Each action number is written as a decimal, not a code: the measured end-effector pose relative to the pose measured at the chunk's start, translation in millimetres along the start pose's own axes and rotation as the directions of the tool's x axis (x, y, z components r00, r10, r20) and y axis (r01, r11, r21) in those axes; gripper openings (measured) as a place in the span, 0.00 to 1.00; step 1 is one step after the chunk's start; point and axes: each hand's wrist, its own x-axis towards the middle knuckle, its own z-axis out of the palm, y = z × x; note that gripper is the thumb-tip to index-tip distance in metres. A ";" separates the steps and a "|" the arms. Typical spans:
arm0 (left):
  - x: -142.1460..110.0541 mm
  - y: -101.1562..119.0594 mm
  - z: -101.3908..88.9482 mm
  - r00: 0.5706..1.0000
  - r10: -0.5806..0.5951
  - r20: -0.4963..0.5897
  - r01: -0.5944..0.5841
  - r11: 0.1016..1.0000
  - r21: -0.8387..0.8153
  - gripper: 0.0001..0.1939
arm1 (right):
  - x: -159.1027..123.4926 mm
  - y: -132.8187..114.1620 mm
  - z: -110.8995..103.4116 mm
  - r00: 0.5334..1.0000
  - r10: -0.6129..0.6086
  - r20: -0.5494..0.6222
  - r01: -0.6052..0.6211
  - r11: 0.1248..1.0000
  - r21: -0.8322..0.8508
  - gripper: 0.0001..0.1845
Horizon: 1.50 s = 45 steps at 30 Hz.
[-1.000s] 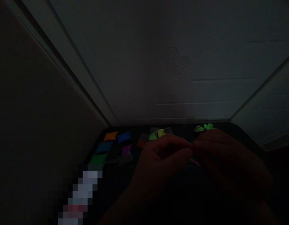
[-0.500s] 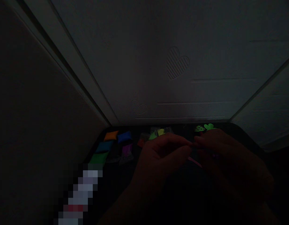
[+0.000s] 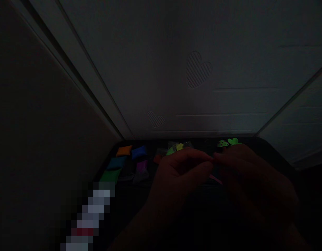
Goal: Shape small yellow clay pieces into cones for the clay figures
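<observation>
In the dim head view, my left hand [image 3: 180, 172] is closed, thumb and index finger pinched together. My right hand [image 3: 257, 184] meets it from the right, its fingertips closed and touching the left fingertips. Whatever lies between them is too dark and small to make out. Below the fingertips a thin pink strip or tool [image 3: 216, 179] shows, partly hidden by my right hand. Just beyond the right hand are a green heart-topped piece [image 3: 233, 141] and a green spotted piece [image 3: 222, 143].
Soft packets lie on the dark table [image 3: 155, 195]: orange [image 3: 124, 151], blue [image 3: 139, 152], teal [image 3: 116, 162], green [image 3: 110, 176] and purple [image 3: 141, 167]. Behind my left hand are clear bags with yellow [image 3: 179, 146] and light green [image 3: 170, 151] contents. A white panel [image 3: 150, 69] stands behind.
My right hand has shifted slightly left, its fingertips now against the left ones. A small purple spot beside the right hand is no longer visible. My left hand has barely moved.
</observation>
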 end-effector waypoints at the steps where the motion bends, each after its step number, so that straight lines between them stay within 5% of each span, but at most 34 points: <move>1: -0.2 0.6 0.4 1.000 -0.003 0.001 0.003 1.000 -0.001 0.03 | 0.7 -0.3 0.1 1.000 -0.003 0.006 0.003 1.000 0.023 0.25; 14: 0.4 4.5 -0.2 0.998 -0.046 -0.036 0.048 0.997 0.052 0.03 | 0.5 -1.5 -1.4 0.997 0.065 0.042 -0.069 0.992 0.109 0.24; 24: 0.7 8.5 -4.2 0.993 -0.107 0.042 0.102 0.989 0.112 0.03 | 0.3 9.7 -3.5 0.986 0.081 0.148 -0.101 0.986 0.132 0.18; 32: 3.3 9.1 -2.5 0.986 -0.166 -0.028 0.168 0.981 0.097 0.03 | 1.8 11.8 -3.0 0.994 0.090 0.061 -0.099 0.983 0.154 0.16; 45: 2.3 6.8 -3.2 0.994 -0.103 -0.042 0.108 0.984 0.138 0.06 | 4.6 10.0 2.4 0.997 0.072 -0.015 -0.070 0.991 0.110 0.16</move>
